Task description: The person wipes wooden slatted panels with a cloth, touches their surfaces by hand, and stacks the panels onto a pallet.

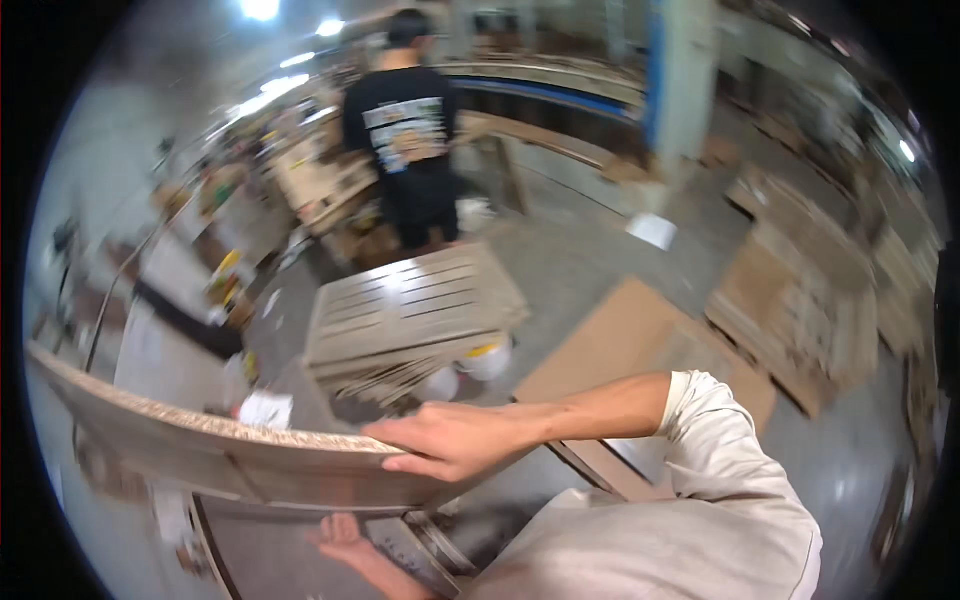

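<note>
A long particle board panel with a grey-brown face stands on edge in front of me, its raw chip edge facing up and running off to the left. My right hand is closed over the right end of that upper edge, fingers toward the far side. Lower down, my left hand is beside the panel's lower edge with its fingers curled. It is slightly blurred, and what it grips, if anything, is hidden. Beneath the panel is a flat dark brown surface, next to a metal machine part.
Ahead stands a stack of slotted boards, with white buckets by it. A co-worker in black stands beyond, back turned. Brown sheets and stacked cardboard lie to the right. A cluttered bench stands far left.
</note>
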`<state>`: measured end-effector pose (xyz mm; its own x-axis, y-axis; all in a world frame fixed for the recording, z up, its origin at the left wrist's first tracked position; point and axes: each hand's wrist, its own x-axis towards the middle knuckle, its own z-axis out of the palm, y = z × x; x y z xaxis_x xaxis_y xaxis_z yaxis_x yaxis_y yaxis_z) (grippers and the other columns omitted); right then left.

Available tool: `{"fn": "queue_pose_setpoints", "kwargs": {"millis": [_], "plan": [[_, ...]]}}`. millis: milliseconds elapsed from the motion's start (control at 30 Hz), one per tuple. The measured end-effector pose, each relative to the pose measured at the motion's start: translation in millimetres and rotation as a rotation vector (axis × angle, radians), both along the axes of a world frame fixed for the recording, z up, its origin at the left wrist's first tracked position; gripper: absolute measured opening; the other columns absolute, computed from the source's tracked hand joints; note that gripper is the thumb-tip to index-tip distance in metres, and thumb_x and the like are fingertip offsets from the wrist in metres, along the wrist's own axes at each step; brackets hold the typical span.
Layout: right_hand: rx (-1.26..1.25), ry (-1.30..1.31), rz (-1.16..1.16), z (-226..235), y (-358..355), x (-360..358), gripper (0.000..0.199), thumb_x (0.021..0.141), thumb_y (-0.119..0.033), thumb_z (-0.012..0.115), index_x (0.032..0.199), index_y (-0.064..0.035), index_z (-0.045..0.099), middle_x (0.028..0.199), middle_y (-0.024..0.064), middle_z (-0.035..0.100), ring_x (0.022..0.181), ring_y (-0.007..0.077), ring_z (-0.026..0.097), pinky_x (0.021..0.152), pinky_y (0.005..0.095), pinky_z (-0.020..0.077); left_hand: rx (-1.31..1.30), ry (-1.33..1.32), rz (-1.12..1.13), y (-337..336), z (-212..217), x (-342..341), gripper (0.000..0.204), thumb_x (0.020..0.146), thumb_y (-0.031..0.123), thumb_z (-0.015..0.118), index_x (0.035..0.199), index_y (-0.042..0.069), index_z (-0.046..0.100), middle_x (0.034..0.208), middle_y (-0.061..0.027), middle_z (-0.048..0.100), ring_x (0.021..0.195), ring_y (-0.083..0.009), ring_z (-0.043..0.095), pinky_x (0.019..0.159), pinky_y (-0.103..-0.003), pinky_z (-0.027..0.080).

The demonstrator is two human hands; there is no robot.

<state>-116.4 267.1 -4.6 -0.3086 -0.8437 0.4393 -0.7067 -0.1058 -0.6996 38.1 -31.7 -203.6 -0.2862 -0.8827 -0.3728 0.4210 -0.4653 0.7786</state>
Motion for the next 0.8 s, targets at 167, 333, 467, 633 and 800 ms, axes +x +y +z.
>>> {"fn": "queue_pose_setpoints", "kwargs": {"millis": [167,333,467,633,800], "plan": [[-0.166,-0.371,-0.608,-49.8,201.7,32.0,0.038,0.094,-0.025,0.052,0.123,-0.0013,0.046,0.096,0.0203,0.064,0.083,0.0343,0.064,0.071,0.041,0.0509,-0.589,0.157,-0.39,83.0,74.1,-89.9,0.084,0.093,0.061,0.035,0.138,-0.009,0.029,0.143,-0.0234,0.032,0.13,-0.032,0.035,0.108,-0.041,0.03],[-0.346,-0.561,-1.638,-198.1,320.3,98.1,0.029,0.093,-0.028,0.057,0.104,-0.0011,0.056,0.089,0.0153,0.062,0.082,0.0239,0.061,0.072,0.0365,0.048,-0.594,-0.153,-0.968,220.2,-19.0,-169.1,0.08,0.092,0.061,0.039,0.133,-0.008,0.039,0.134,-0.0173,0.046,0.119,-0.0289,0.046,0.102,-0.042,0.037],[-0.653,-0.947,-2.153,-306.7,386.4,157.2,0.033,0.094,-0.03,0.056,0.084,0.0011,0.056,0.062,0.0071,0.05,0.062,0.0134,0.05,0.055,0.031,0.0411,-1.134,-0.566,-1.149,387.4,-87.4,-165.1,0.061,0.095,0.051,0.044,0.091,-0.007,0.065,0.087,-0.0095,0.064,0.079,-0.0199,0.051,0.075,-0.035,0.043],[-0.195,-1.08,-2.478,-508.2,448.0,227.2,0.054,0.09,-0.045,0.056,0.073,0.0055,0.055,0.058,0.014,0.051,0.057,0.0206,0.05,0.055,0.0395,0.0396,-1.014,-0.852,-1.447,500.5,-261.4,-189.9,0.073,0.093,0.058,0.043,0.086,-0.013,0.061,0.07,-0.0105,0.062,0.068,-0.0191,0.047,0.065,-0.037,0.042],[-0.004,-1.271,-2.506,-633.0,494.9,221.0,0.063,0.088,-0.05,0.054,0.072,0.0103,0.055,0.061,0.0225,0.054,0.057,0.031,0.05,0.061,0.0441,0.0406,-1.287,-1.079,-1.62,576.4,-393.8,-211.4,0.08,0.09,0.064,0.039,0.09,-0.013,0.064,0.089,-0.0235,0.066,0.086,-0.0308,0.061,0.08,-0.042,0.045]]}}
